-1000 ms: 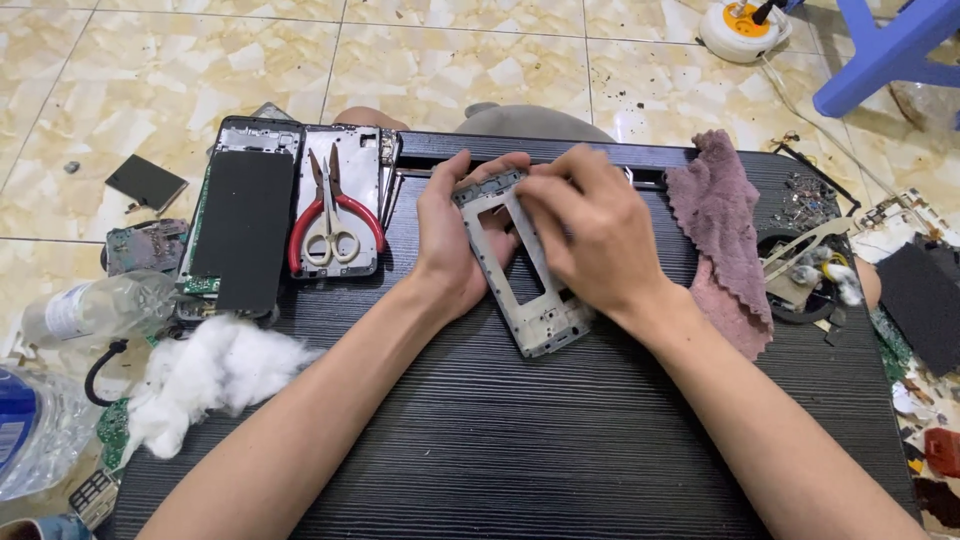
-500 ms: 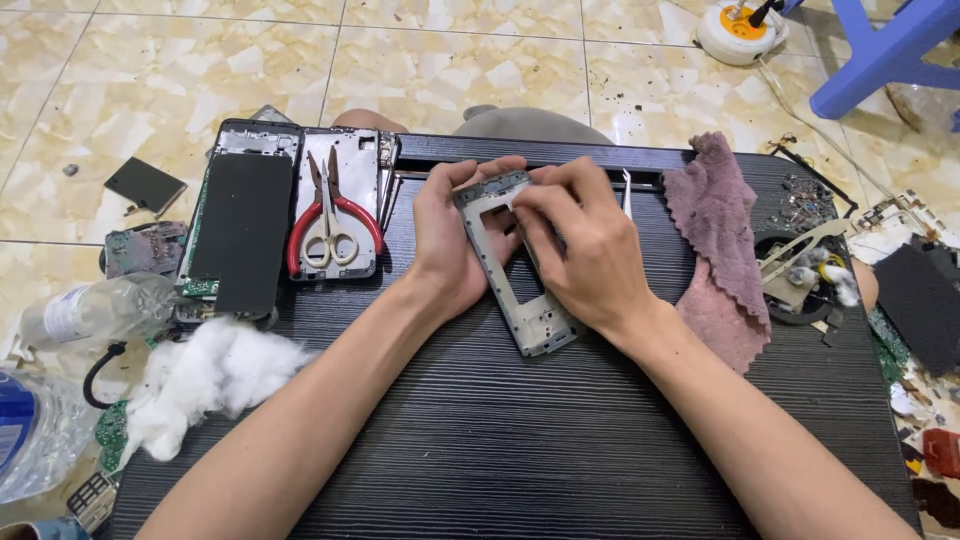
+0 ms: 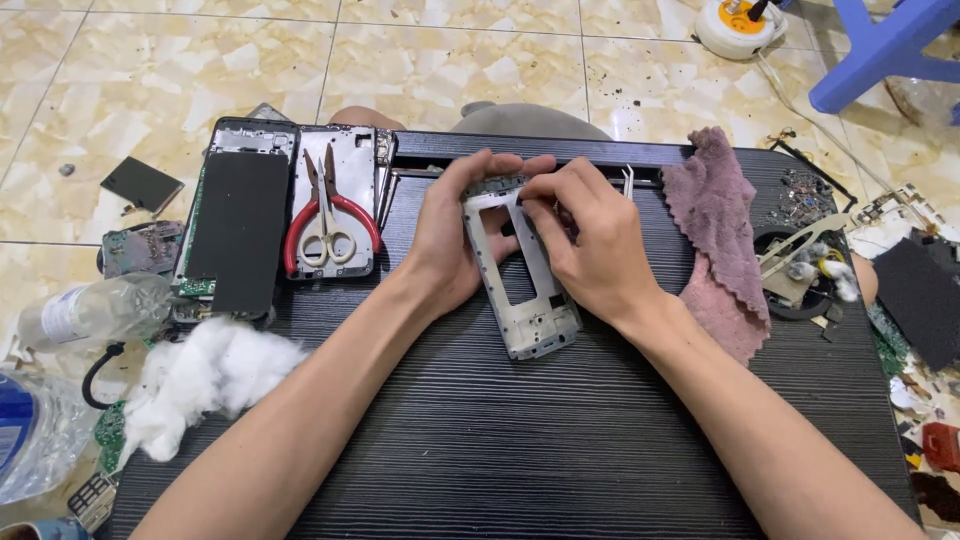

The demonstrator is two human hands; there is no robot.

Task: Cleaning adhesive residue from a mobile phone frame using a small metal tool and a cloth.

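The frame [image 3: 520, 285] is a silver-grey phone mid-frame, stripped, with rectangular cut-outs through its middle and small ports at its lower end. It is lying tilted on the black ribbed tabletop [image 3: 520, 450], near the far centre, its lower end pointing toward the person and its upper end being gripped.

The left hand [image 3: 455, 235] is cupping the frame's left edge, palm resting on the tabletop, fingers curling over the top corner and grasping it. The right hand [image 3: 590, 245] is lying over the right edge, its fingers [image 3: 535, 190] pinching the top rim; whether a small tool is being held there cannot be told. Both forearms are reaching in from the near edge.

Tweezers [image 3: 628, 180] are lying just behind the right hand. A mauve cloth [image 3: 715, 230] is lying to the right. Red-handled pliers [image 3: 330, 215] are resting on a second opened phone [image 3: 335, 200], beside a dark phone panel [image 3: 235, 230]. A cotton wad [image 3: 205, 375] is sitting at the left edge.
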